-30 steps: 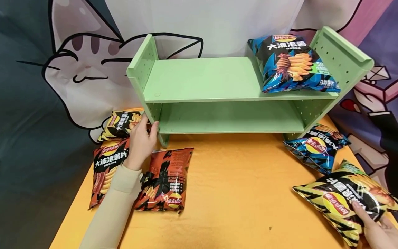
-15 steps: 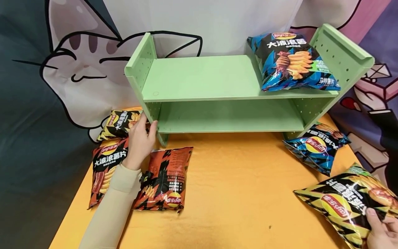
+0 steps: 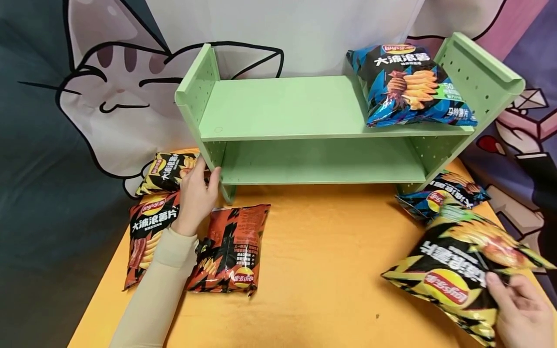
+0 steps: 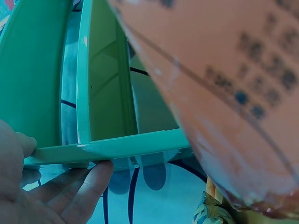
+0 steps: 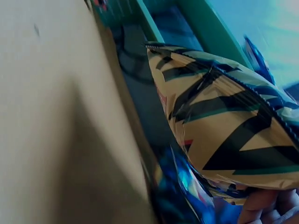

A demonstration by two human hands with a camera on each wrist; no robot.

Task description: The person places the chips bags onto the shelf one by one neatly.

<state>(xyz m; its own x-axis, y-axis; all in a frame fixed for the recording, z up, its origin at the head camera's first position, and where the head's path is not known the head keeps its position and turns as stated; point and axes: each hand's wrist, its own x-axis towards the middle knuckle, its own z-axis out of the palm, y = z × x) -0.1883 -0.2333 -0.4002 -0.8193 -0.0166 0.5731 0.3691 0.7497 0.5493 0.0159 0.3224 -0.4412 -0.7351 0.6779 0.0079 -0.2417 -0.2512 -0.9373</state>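
Observation:
At the right of the head view, my right hand pinches a yellow-and-black bag of chips by its edge, thumb on top. The bag hangs tilted over the table and overlaps a blue bag of chips behind it. My left hand holds the left side panel of a green two-tier shelf. In the left wrist view, the thumb lies on one face of the panel and the fingers on the other. Another blue bag of chips leans on the upper tier's right end.
Left of the shelf, a yellow bag and a red bag lie on the orange table. A second red bag lies back side up by the left forearm. A printed cloth backdrop hangs behind.
My right hand has carried the yellow-and-black bag left and upward, so it now covers part of the blue bag behind it. My left hand stays on the shelf's side panel.

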